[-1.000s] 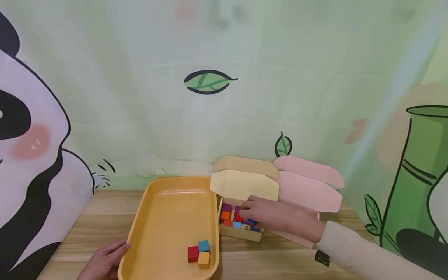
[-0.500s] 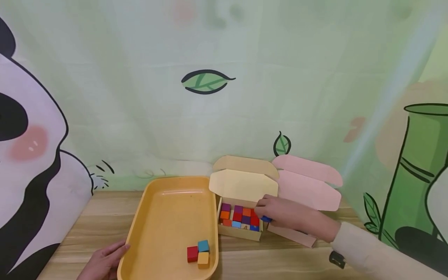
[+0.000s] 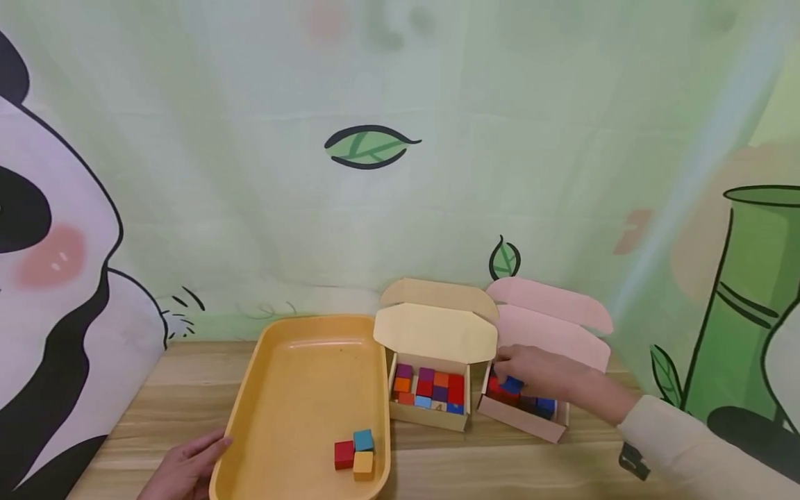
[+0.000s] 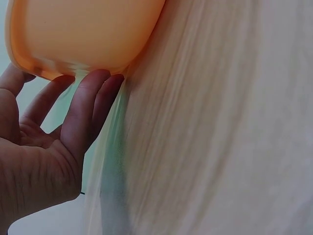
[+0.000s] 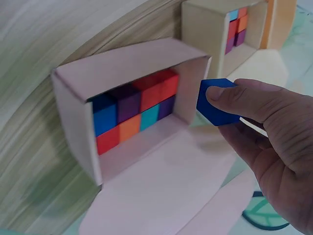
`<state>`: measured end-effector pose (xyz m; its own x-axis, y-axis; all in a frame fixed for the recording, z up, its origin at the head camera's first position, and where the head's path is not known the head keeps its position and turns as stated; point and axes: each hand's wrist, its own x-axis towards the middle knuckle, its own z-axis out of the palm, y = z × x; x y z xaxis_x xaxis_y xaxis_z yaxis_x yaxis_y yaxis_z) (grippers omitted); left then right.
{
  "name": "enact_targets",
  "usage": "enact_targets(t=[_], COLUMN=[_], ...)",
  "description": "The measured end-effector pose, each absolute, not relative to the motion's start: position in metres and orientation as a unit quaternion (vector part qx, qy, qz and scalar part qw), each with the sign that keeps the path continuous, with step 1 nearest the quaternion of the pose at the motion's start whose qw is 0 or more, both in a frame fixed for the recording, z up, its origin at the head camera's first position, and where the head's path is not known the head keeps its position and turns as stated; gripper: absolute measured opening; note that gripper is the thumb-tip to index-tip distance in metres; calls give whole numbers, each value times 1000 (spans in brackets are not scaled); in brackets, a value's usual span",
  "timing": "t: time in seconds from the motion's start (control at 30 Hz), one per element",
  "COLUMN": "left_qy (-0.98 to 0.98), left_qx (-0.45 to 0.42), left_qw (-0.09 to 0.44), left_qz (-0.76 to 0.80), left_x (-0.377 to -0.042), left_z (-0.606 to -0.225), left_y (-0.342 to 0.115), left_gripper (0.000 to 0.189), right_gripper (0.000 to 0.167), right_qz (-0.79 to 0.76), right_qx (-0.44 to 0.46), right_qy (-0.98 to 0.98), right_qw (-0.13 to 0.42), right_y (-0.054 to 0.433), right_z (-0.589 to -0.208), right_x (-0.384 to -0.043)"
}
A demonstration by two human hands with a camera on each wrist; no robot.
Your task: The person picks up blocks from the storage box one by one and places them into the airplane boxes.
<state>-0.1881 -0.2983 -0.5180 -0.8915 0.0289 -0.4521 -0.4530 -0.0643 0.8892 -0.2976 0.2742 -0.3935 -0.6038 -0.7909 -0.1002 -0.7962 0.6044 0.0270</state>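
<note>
My right hand (image 3: 544, 375) pinches a blue cube (image 5: 217, 105) between thumb and fingers, above the left part of an open pink cardboard box (image 3: 521, 420). The right wrist view shows several coloured cubes (image 5: 129, 122) in rows inside that box. My left hand (image 3: 187, 462) grips the left rim of a yellow-orange tray (image 3: 300, 389); its fingers (image 4: 85, 100) reach along the tray's outer side in the left wrist view. Inside the tray, near its right front, sit a red cube (image 3: 344, 455), a teal cube (image 3: 363, 440) and a yellow cube (image 3: 363, 467).
Between tray and pink box stands an open cream cardboard box (image 3: 428, 418) with several coloured cubes. Both lids (image 3: 437, 333) are raised at the back. All stand on a wooden table (image 3: 450, 472) before a printed panda curtain (image 3: 250, 173).
My right hand has moved rightward from the cream box to the pink box, carrying the blue cube. The left hand has stayed at the tray rim.
</note>
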Motion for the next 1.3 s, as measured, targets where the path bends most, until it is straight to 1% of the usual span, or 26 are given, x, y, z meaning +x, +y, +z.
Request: enact_targets(t=[0.13, 0.27, 0.37, 0.53, 0.63, 0.77, 0.83, 0.87, 0.97, 1.13, 1.3], left_qy=[659, 659, 659, 662, 669, 676, 678, 678, 679, 686, 687], left_qx=[-161, -165, -170, -173, -173, -172, -172, -172, -175, -173, -165], left_qw=[171, 171, 172, 169, 166, 162, 161, 161, 160, 158, 160], left_qz=[715, 713, 712, 709, 703, 697, 696, 696, 695, 689, 689], left_x=[-188, -188, -188, -189, -189, -189, -189, -189, -189, -191, -192], left_z=[-519, -520, -520, -520, -519, -519, -519, -520, -519, -519, -520], left_y=[-299, -299, -299, -299, -298, -298, -297, -297, -296, -296, -297], left_gripper=[72, 72, 73, 79, 82, 81, 80, 80, 78, 79, 79], right_gripper=[30, 31, 33, 32, 30, 30, 30, 30, 30, 35, 41], right_qz=[32, 50, 64, 83, 114, 163, 164, 164, 149, 145, 164], right_qx=[-422, -417, -414, -398, -407, -433, -440, -457, -474, -468, -489], right_qy=[904, 903, 900, 892, 879, 859, 855, 848, 844, 848, 839], right_qw=[62, 88, 123, 199, 221, 220, 220, 210, 204, 201, 175], right_y=[283, 291, 295, 298, 300, 306, 310, 313, 318, 316, 315], right_z=[-398, -403, -407, -414, -419, -426, -430, -434, -439, -438, -439], right_x=[-300, -304, -307, -311, -311, -311, -310, -312, -313, -311, -309])
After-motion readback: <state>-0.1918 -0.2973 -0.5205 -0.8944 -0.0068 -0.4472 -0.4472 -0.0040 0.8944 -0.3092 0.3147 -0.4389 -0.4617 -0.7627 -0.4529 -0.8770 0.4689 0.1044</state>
